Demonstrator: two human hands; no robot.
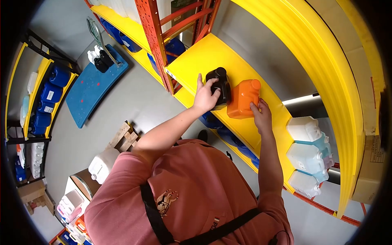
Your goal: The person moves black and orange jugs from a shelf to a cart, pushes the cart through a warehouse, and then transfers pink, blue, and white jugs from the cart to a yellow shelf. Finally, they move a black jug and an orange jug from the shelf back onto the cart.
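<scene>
A small black jerrycan stands on the yellow shelf, near its front edge. My left hand is on its near side, some fingers and the thumb curled on it and another finger stretched away. Close beside it on the right is an orange jerrycan with its cap on. My right hand grips its right side, the thumb on the near face and the other fingers partly hidden behind.
Translucent jerrycans stand farther right on the same shelf. A red upright rises to the left. A blue platform cart carries small white and black bottles. Blue jerrycans fill a rack at far left. A wooden pallet lies behind my left arm.
</scene>
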